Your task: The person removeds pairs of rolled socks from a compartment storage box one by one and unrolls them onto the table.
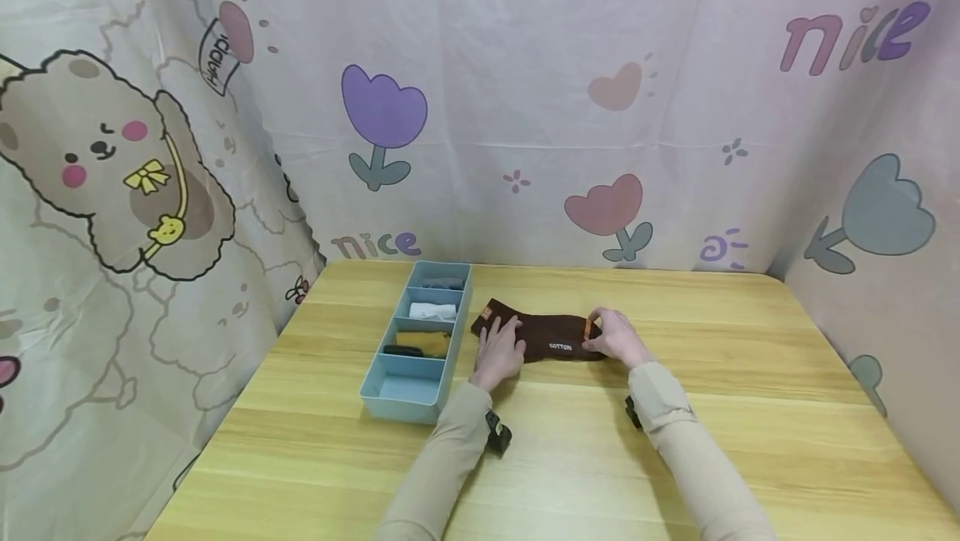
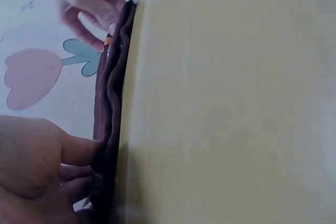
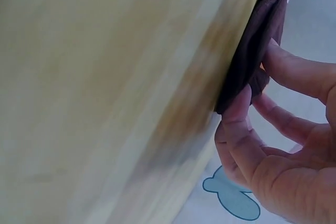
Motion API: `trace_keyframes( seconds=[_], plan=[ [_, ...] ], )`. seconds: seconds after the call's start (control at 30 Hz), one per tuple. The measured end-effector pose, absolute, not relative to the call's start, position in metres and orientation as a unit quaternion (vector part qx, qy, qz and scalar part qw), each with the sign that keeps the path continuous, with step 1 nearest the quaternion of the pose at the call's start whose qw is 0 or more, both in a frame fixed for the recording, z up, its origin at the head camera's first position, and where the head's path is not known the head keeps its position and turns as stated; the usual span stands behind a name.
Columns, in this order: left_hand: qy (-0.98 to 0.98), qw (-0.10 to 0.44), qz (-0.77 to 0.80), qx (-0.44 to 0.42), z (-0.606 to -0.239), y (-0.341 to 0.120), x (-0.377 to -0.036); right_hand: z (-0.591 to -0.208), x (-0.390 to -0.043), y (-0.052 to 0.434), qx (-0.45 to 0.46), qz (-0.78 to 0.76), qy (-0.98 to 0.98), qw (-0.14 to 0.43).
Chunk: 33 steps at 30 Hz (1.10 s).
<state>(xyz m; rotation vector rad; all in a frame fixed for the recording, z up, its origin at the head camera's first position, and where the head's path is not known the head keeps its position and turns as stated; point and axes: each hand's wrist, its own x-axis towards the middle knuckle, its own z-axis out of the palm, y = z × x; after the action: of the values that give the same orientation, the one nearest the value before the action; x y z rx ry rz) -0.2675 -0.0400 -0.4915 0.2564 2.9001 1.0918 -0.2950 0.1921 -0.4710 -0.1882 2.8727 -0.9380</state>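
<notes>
A dark brown sock (image 1: 555, 339) printed "COTTON", with an orange stripe at each end, lies flat across the wooden table (image 1: 675, 441). My left hand (image 1: 502, 345) presses down on its left part with straight fingers. My right hand (image 1: 600, 333) pinches the sock's right end between thumb and fingers. In the left wrist view the left hand (image 2: 42, 171) touches the sock (image 2: 109, 108) edge-on, and the right hand (image 2: 86, 1) shows at its far end. The right wrist view has the thumb and fingers of the right hand (image 3: 252, 108) closed on the sock's (image 3: 257, 40) edge.
A light blue divided organiser (image 1: 390, 398) stands just left of the sock. Its far compartments hold a grey item (image 1: 442, 283), a white one (image 1: 432, 312) and a mustard-and-black one (image 1: 422, 345). Printed cloth walls enclose the table on three sides.
</notes>
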Motion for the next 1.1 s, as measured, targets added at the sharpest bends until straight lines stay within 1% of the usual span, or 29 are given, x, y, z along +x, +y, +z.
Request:
trace_keyframes(
  seconds=[0.2,0.3,0.6,0.77,0.9,1.1],
  plan=[
    [0.908,0.025,0.409,0.09,-0.499,-0.041,-0.282,-0.469,-0.287,0.196,-0.046,-0.343,0.934,0.093],
    [0.904,0.019,0.418,0.092,-0.5,-0.041,-0.288,-0.468,-0.286,0.199,-0.035,-0.357,0.927,0.105],
    [0.88,-0.019,0.461,0.11,-0.5,-0.043,-0.302,-0.473,-0.296,0.199,-0.05,-0.36,0.929,0.063],
    [0.866,-0.039,0.483,0.122,-0.504,-0.043,-0.31,-0.474,-0.3,0.196,-0.052,-0.354,0.931,0.068],
    [0.868,-0.06,0.482,0.103,-0.506,-0.043,-0.314,-0.476,-0.3,0.19,-0.042,-0.353,0.932,0.066],
    [0.885,-0.118,0.449,0.026,-0.505,-0.04,-0.321,-0.477,-0.301,0.183,-0.035,-0.353,0.934,0.052]
  ],
)
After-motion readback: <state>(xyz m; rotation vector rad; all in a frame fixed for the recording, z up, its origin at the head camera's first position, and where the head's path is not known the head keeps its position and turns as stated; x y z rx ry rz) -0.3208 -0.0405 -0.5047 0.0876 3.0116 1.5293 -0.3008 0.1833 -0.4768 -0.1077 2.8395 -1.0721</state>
